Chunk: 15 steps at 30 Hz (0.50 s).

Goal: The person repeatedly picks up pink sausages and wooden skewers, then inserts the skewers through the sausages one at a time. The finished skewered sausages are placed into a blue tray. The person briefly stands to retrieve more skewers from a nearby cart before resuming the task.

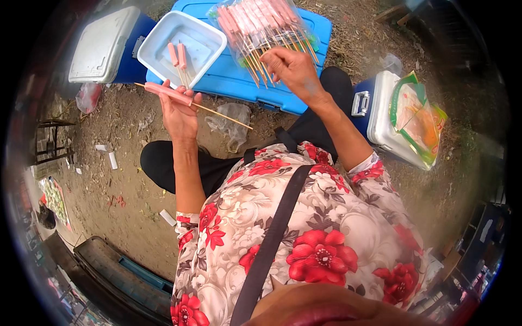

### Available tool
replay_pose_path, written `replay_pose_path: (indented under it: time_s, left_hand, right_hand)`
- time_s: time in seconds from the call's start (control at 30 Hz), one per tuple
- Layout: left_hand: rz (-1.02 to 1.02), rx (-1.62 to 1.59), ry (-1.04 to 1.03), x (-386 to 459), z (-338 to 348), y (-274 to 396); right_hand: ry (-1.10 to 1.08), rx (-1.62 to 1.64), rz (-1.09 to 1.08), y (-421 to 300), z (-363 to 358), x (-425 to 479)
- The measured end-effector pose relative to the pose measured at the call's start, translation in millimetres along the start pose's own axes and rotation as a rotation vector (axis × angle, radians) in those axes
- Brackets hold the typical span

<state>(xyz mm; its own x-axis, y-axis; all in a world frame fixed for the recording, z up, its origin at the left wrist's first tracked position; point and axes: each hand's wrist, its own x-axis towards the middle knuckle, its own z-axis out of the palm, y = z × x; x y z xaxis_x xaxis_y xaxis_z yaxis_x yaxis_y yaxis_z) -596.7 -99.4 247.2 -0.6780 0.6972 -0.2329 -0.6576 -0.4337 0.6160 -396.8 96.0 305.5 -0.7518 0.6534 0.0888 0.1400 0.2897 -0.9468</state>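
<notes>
My left hand (179, 116) is raised with a pink sausage on a wooden skewer (169, 94) lying across its fingers. The skewer's point sticks out at the left and its long bare end slants down to the right. Just beyond is a white plastic tub (146, 57), where two skewered sausages (182, 56) lean with their sticks towards me. My right hand (291, 71), fingers curled, is over the stick ends beside a clear plastic bag of skewered sausages (261, 16). Whether its fingers pinch a stick is hard to see.
The tub and bag rest on a blue plastic lid (228, 83). Blue-and-white cool boxes stand left (102, 45) and right (379, 110), the right one bearing a green-edged plastic bag (420, 114). A crumpled clear bag (230, 122) lies on the dirt ground between my knees.
</notes>
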Motion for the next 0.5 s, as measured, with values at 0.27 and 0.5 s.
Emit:
replay_pose_path:
  time_s: [0.27, 0.5]
  left_hand:
    - [0.021, -0.012, 0.234, -3, -25, -3]
    - [-0.058, 0.055, 0.004, -26, 30, -7]
  right_hand:
    - [0.263, -0.868, 0.262, 175, -134, 65]
    - [0.058, -0.987, 0.326, 185, -111, 90]
